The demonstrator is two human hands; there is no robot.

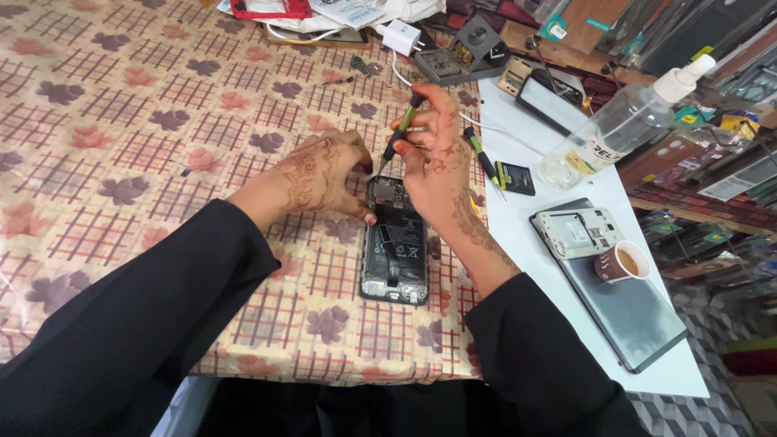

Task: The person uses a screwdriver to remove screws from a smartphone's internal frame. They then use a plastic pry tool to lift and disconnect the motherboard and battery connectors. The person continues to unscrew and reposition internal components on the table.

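**Screwdriver at work on an opened phone**

The opened phone lies back-up near the front edge of the table, on a cloth printed with leaves and checks. The right hand has its fingers closed around a slim green-and-black screwdriver, tip down at the phone's upper end. The left hand rests on the phone's top left corner, fingers curled and pressing it down, with nothing gripped in it.

To do this well, I judge the driver should stand straight over the screw with light, steady pressure, while the left hand keeps the phone from sliding on the cloth.

To the right lies a white board carrying a second screwdriver, a small black battery, a clear spray bottle, a small cup of tea and another opened phone resting on a dark tablet. A tool stand and a white charger sit at the far edge; cluttered shelves of packaged goods fill the right side.
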